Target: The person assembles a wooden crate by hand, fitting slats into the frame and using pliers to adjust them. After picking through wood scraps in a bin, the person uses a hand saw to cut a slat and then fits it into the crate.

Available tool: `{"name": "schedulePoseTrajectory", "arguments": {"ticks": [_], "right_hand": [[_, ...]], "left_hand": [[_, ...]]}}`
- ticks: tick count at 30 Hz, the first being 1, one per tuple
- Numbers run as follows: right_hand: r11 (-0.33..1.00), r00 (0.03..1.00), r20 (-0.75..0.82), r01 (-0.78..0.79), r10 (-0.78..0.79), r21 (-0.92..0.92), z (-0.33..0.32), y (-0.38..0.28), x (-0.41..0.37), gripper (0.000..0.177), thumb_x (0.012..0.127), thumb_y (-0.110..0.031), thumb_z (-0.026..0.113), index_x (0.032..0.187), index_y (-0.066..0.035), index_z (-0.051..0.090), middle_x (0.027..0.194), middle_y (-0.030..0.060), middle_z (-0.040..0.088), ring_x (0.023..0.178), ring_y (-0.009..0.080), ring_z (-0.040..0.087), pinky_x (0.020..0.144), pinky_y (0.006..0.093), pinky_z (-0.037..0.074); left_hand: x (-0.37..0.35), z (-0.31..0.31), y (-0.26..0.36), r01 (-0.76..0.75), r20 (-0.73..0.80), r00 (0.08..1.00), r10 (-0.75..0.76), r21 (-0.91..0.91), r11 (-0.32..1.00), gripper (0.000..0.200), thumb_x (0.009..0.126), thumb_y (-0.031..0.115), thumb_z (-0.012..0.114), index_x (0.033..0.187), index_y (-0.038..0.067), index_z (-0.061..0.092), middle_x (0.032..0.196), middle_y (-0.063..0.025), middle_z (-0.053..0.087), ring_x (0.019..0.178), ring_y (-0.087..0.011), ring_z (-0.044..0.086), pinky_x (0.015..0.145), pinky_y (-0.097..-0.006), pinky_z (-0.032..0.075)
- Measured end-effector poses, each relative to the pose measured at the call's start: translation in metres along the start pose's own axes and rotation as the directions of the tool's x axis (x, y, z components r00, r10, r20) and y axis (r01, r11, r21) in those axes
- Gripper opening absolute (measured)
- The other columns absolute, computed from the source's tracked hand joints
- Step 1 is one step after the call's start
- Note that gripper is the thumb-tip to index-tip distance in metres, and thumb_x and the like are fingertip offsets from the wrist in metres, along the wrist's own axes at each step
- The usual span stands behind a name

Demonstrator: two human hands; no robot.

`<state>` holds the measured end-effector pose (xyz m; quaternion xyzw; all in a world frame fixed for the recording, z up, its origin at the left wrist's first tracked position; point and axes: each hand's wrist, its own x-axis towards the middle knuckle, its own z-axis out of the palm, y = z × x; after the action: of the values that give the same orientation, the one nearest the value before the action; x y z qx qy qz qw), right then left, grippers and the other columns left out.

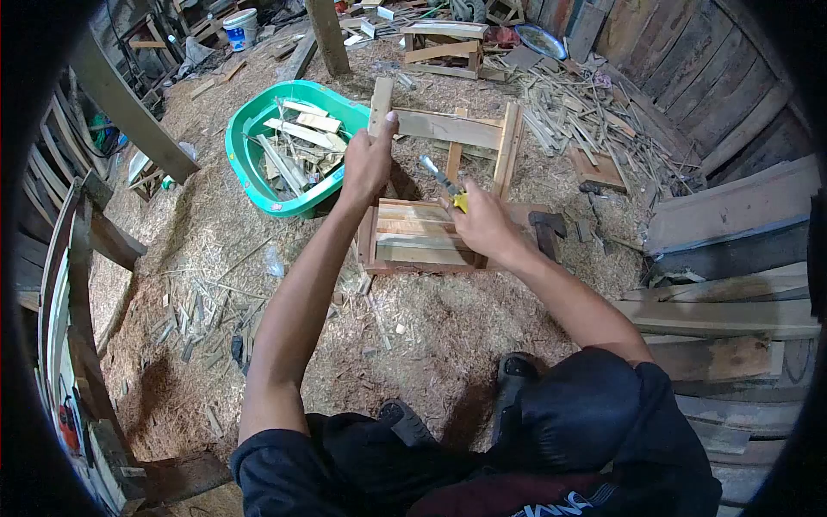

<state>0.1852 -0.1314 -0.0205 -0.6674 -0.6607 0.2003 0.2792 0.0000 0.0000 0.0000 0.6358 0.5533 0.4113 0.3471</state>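
Observation:
My left hand (pixel 369 165) is closed around an upright wooden post (pixel 381 96) of a small wooden frame (pixel 452 127), thumb pointing up. In my right hand (pixel 487 222) are yellow-handled pliers (pixel 444 179), their metal end pointing up and left toward the frame. The kind of tool is only partly clear, since my fingers cover much of its handle. Between and below my hands, the slatted lower part (pixel 418 234) of the wooden piece rests on the ground. Just right of it lies a dark-headed tool (pixel 548 226), perhaps a hammer.
A green plastic tub (pixel 239 177) holding wood offcuts stands to the left. Sawdust and scraps cover the ground. Wooden posts (pixel 327 39) rise at the back and left, and stacked boards (pixel 724 314) lie at right. Another small wooden frame (pixel 444 52) stands farther back.

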Motion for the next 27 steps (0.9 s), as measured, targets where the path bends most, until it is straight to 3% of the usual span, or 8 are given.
{"name": "schedulePoseTrajectory", "arguments": {"ticks": [2,5,10,13,15,18,21,27], "right_hand": [[0.978,1.000,0.009,0.013,-0.015,0.209,-0.007,0.001,0.001,0.028,0.092,-0.025,0.066,0.097,0.001,0.059,0.079,0.0116,0.067,0.067,0.0261,0.066,0.058,0.0357,0.051],[0.881,0.947,0.319,-0.175,0.028,0.441,-0.032,0.004,-0.008,0.028,0.093,-0.026,0.064,0.089,0.002,0.061,0.074,0.0107,0.064,0.064,0.0240,0.063,0.059,0.0374,0.050],[0.937,0.989,0.142,-0.093,0.047,0.338,-0.013,-0.002,-0.001,0.032,0.093,-0.027,0.064,0.088,0.004,0.061,0.069,0.0120,0.063,0.064,0.0229,0.061,0.064,0.0408,0.048],[0.928,0.993,0.107,-0.086,0.050,0.362,-0.013,-0.007,0.006,0.029,0.094,-0.025,0.063,0.085,0.002,0.058,0.067,0.0072,0.059,0.062,0.0180,0.056,0.059,0.0370,0.045],[0.893,0.989,0.128,-0.116,0.066,0.434,-0.011,-0.006,0.006,0.029,0.095,-0.025,0.063,0.080,-0.002,0.052,0.064,-0.0024,0.051,0.056,0.0079,0.046,0.051,0.0299,0.040],[0.893,0.981,0.140,-0.179,0.132,0.412,-0.011,-0.007,0.006,0.031,0.095,-0.026,0.063,0.077,-0.003,0.054,0.063,-0.0021,0.051,0.054,0.0083,0.045,0.049,0.0306,0.039],[0.866,0.979,0.130,-0.199,0.156,0.459,-0.011,-0.013,0.002,0.034,0.094,-0.029,0.062,0.077,0.001,0.059,0.061,0.0095,0.059,0.053,0.0188,0.056,0.053,0.0395,0.045],[0.932,0.954,-0.095,-0.253,0.286,0.261,0.009,-0.023,-0.002,0.041,0.094,-0.034,0.062,0.076,0.002,0.058,0.060,0.0121,0.060,0.055,0.0238,0.061,0.052,0.0382,0.046]], "left_hand": [[-0.006,-0.006,0.007,0.007,0.007,1.000,-0.007,-0.029,1.000,0.072,0.091,0.061,0.052,0.094,-0.010,0.062,0.076,-0.0220,0.064,0.074,-0.0302,0.063,0.074,-0.0416,0.048],[-0.024,0.013,-0.003,-0.011,0.004,1.000,0.012,-0.137,0.990,0.053,0.092,0.058,0.053,0.093,0.006,0.062,0.055,0.0034,0.045,0.044,-0.0081,0.043,0.042,-0.0273,0.035],[-0.023,0.010,0.002,-0.076,-0.003,0.997,0.076,-0.033,0.997,0.057,0.092,0.058,0.054,0.096,0.002,0.065,0.061,-0.0001,0.052,0.052,-0.0097,0.050,0.048,-0.0276,0.039],[-0.026,0.006,0.013,-0.079,0.007,0.997,0.079,-0.026,0.997,0.070,0.091,0.059,0.054,0.096,-0.010,0.061,0.081,-0.0215,0.066,0.078,-0.0315,0.065,0.073,-0.0424,0.049],[-0.029,0.005,0.019,-0.079,0.004,0.997,0.080,-0.028,0.996,0.069,0.091,0.059,0.054,0.097,-0.010,0.061,0.081,-0.0212,0.066,0.078,-0.0308,0.065,0.073,-0.0420,0.049],[-0.035,0.005,0.026,-0.079,0.015,0.997,0.080,-0.028,0.996,0.069,0.091,0.058,0.055,0.100,-0.010,0.061,0.080,-0.0209,0.066,0.078,-0.0299,0.065,0.073,-0.0414,0.049],[-0.034,0.008,0.026,-0.079,0.013,0.997,0.080,-0.066,0.995,0.069,0.091,0.058,0.055,0.101,-0.010,0.061,0.079,-0.0201,0.065,0.077,-0.0293,0.065,0.073,-0.0406,0.049],[-0.037,0.009,0.026,-0.084,-0.001,0.996,0.084,-0.037,0.996,0.068,0.091,0.057,0.055,0.104,-0.010,0.060,0.082,-0.0207,0.065,0.080,-0.0289,0.064,0.074,-0.0412,0.049]]}}
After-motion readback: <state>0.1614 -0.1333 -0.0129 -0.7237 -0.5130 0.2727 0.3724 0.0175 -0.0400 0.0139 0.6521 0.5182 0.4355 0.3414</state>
